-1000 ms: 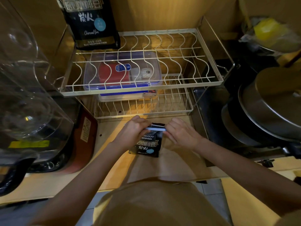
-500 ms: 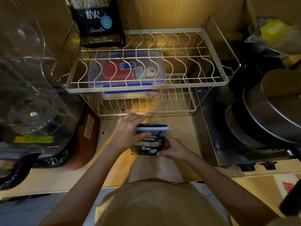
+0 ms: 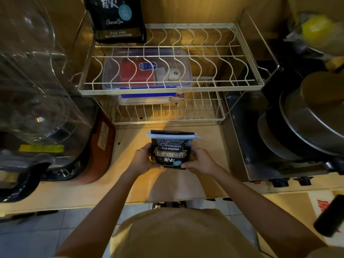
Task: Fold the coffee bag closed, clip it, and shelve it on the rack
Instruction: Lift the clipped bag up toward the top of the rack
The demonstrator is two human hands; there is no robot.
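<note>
A small black coffee bag (image 3: 170, 152) with gold and white lettering stands upright in front of me, just above the wooden counter. Its top is folded over, and a pale blue clip (image 3: 173, 136) runs across the fold. My left hand (image 3: 142, 159) grips the bag's left side and my right hand (image 3: 200, 160) grips its right side, thumbs on the front. The two-tier white wire rack (image 3: 171, 91) stands directly behind the bag. A second, larger black coffee bag (image 3: 119, 19) stands at the top tier's back left corner.
A clear plastic box with blue trim (image 3: 147, 71) sits on the rack's lower tier. A glass-jug appliance (image 3: 37, 101) fills the left side. A stove with stacked metal pots (image 3: 305, 118) stands on the right. Bare wooden counter (image 3: 134, 183) lies under my hands.
Both hands left the bag's top, where they were pressing the clip on, and dropped to its sides. The bag now stands upright, facing me, raised slightly.
</note>
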